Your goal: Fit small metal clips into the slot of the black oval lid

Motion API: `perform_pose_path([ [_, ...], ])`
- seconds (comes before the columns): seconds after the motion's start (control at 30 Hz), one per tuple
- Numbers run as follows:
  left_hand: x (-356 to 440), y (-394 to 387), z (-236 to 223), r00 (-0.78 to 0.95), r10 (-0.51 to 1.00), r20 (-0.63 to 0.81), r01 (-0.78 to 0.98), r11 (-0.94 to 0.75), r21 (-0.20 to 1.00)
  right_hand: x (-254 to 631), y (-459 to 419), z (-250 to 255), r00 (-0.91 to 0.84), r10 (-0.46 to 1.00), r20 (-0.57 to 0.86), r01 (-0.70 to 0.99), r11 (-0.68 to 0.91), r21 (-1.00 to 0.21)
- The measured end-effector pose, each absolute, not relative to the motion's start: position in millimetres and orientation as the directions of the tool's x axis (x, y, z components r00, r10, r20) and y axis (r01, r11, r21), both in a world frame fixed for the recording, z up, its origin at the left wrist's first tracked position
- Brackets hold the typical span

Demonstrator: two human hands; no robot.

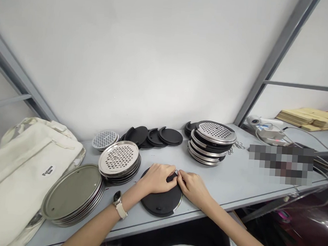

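**First inspector:** What do we have at this station?

**Second inspector:** We find both bare hands on one piece. The left hand [156, 178], with a wristwatch [117, 198] on its wrist, and the right hand [192, 188] meet over a black disc [158, 202]. The disc lies flat near the table's near edge, with a steel rim showing at its right side.

**First inspector:** Finger state?

**Second inspector:** Narrow on both sides. We record the left fingers [169, 171] and the right fingers [180, 177] closing from either side on a small dark tab [171, 177] at the disc's far edge. A thin loop shows there, too small for us to judge.

**First inspector:** And the surface?

**Second inspector:** The grey table [229, 184] carries a stack of plain steel discs [72, 192] and a stack of perforated steel plates [119, 158] to the left, beside a cream canvas bag [22, 173]. Further back we log a lone perforated plate [105, 139], a row of black discs [154, 136], and a mixed stack of steel and black pieces [211, 143].

**First inspector:** The room?

**Second inspector:** We note a white wall [129, 60] behind, grey metal struts [275, 59], and yellow folders [307, 118] at far right. A pixelated patch [280, 165] hides part of the table.
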State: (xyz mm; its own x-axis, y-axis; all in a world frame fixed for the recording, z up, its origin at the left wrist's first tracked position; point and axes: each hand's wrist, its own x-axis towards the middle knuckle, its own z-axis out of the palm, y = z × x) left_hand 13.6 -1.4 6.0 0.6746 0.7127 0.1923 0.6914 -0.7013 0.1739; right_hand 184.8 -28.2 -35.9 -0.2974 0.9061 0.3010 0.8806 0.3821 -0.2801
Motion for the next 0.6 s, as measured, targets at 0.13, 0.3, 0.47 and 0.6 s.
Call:
perform_pose_path([
  [0.13,12.4,-0.8,4.5,0.676,0.710,0.200,0.688,-0.704,0.173,185.1,-29.8,-35.4,-0.306,0.903,0.301,0.887,0.385,-0.254],
  [0.3,11.8,0.1,4.7,0.689,0.695,0.207,0.678,-0.719,0.156,184.6,-30.4,-35.3,-0.308,0.906,0.292,0.885,0.385,-0.262],
  [0.47,11.9,0.4,4.9,0.697,0.690,0.198,0.669,-0.724,0.169,184.6,-28.9,-36.3,-0.309,0.908,0.281,0.880,0.386,-0.278],
  [0.6,11.6,0.2,4.3,0.702,0.680,0.209,0.662,-0.732,0.160,185.4,-27.9,-37.1,-0.324,0.907,0.270,0.883,0.393,-0.259],
])
